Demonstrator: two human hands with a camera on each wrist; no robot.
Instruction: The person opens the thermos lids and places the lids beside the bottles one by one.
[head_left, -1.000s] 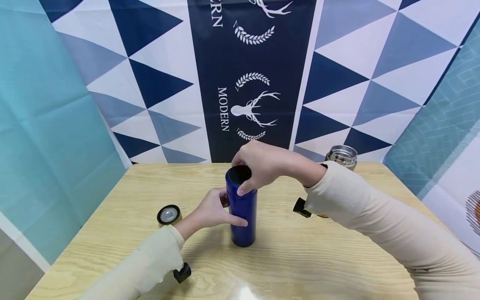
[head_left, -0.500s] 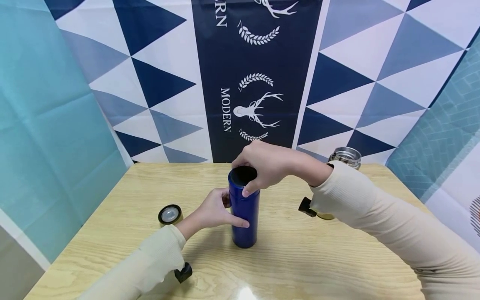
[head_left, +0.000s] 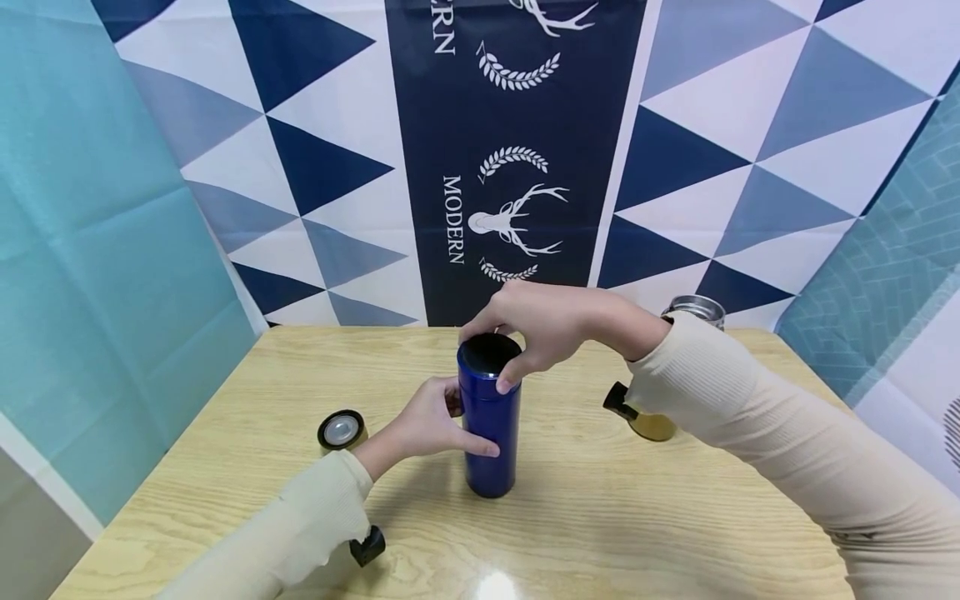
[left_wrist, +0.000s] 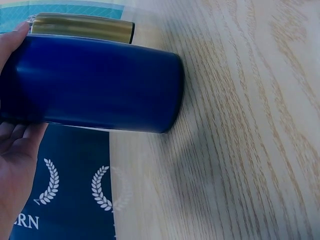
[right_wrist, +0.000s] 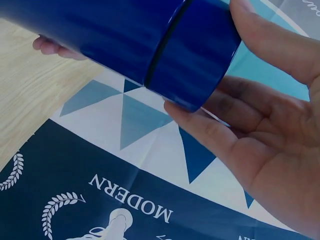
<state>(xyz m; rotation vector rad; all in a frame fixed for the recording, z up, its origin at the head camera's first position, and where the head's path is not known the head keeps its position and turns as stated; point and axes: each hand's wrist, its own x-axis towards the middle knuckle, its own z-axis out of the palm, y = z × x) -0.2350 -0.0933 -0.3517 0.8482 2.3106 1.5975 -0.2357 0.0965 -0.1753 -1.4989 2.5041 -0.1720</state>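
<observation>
A dark blue thermos (head_left: 491, 454) stands upright on the wooden table in the middle of the head view. My left hand (head_left: 420, 421) grips its body from the left, thumb lying across the front. In the left wrist view the blue body (left_wrist: 100, 85) shows down to its base. From above, my right hand (head_left: 547, 325) holds the thermos lid (head_left: 477, 375) at its rim, thumb in front and fingers behind. The right wrist view shows a thin dark seam between body and lid (right_wrist: 200, 60), with the right hand's (right_wrist: 270, 130) thumb and fingertips at the lid's edge.
Behind the right forearm stands a gold flask (head_left: 654, 427) with a bare steel mouth (head_left: 697, 308). A gold and black lid (head_left: 341, 429) sits on the table (head_left: 585, 517) beyond the left wrist. Small black pieces (head_left: 367, 546) show at the sleeves. A patterned cloth (head_left: 330, 167) hangs behind.
The right thumb has shifted slightly right along the lid's rim, and more of the lid's top shows. The left hand keeps its hold. The head view has shifted a little.
</observation>
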